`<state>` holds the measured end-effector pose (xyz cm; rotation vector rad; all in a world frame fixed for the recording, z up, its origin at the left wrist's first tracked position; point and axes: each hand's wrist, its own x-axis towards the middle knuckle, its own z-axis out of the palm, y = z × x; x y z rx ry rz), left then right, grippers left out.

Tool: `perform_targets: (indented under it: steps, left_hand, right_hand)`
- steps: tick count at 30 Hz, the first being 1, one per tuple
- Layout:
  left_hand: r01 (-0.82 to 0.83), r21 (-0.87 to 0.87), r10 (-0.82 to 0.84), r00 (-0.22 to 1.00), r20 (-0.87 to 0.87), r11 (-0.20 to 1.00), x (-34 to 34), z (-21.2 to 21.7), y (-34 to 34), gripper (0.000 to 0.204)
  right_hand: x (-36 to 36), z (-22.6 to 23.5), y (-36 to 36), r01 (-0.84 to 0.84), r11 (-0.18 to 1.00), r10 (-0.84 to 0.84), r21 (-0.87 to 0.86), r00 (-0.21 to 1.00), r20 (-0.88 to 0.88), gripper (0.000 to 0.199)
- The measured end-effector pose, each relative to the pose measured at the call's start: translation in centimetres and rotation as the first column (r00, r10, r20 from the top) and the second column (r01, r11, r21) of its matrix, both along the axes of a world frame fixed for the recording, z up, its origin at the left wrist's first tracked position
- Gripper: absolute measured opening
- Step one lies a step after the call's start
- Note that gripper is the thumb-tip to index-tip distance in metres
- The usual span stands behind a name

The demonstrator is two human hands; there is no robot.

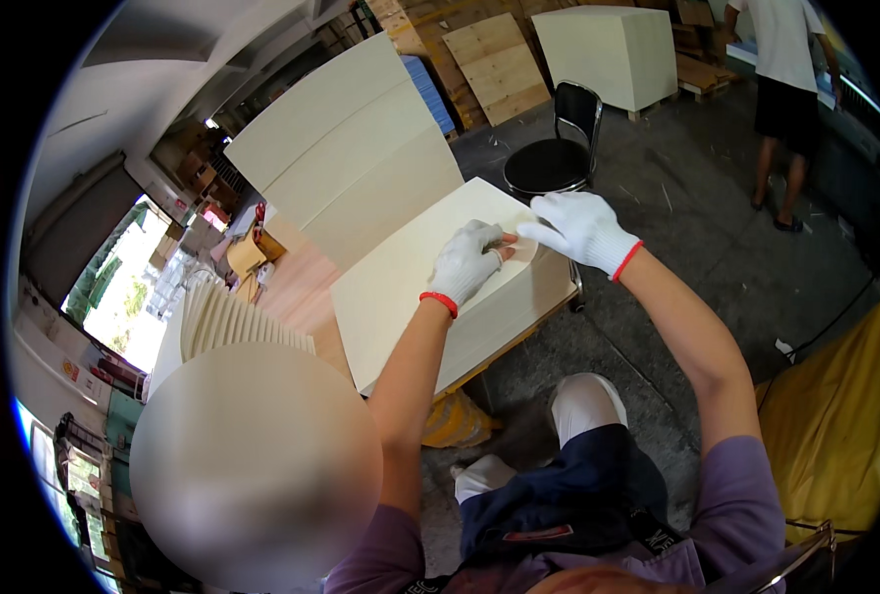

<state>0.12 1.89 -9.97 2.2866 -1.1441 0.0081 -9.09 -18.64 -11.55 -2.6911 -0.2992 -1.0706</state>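
Note:
A thick stack of large cream paper sheets [410, 287] lies on a low pallet in front of me. My left hand [467, 262], in a white glove with a red cuff, rests on the top sheet near its far right corner, fingertips pinching the paper. My right hand [580, 230], gloved the same way, is just beside it at that corner, fingers spread over the sheet's edge. Both hands touch the top sheet; whether a sheet is lifted I cannot tell.
Taller cream paper stacks [346, 139] stand behind the one I touch. A black round chair [556, 158] is past the corner. Another person [786, 89] stands at the far right. Fanned sheets [227, 322] lie left, a yellow cloth [846, 416] right.

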Motion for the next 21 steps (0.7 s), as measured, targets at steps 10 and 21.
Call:
perform_targets:
  steps: [10,21]
  left_hand:
    - [0.058,-0.144,-0.086,0.976,-0.198,0.988,-0.9,-0.1,-0.2,0.026]
    - [0.041,-0.114,-0.05,0.996,-0.077,0.993,-0.5,-0.4,-0.2,0.039]
  right_hand:
    - [0.9,-2.2,2.8,0.133,0.647,-0.017,0.751,0.987,-0.16,0.048]
    - [1.0,-3.3,3.1,0.089,0.718,-0.095,0.691,0.995,-0.029,0.046]
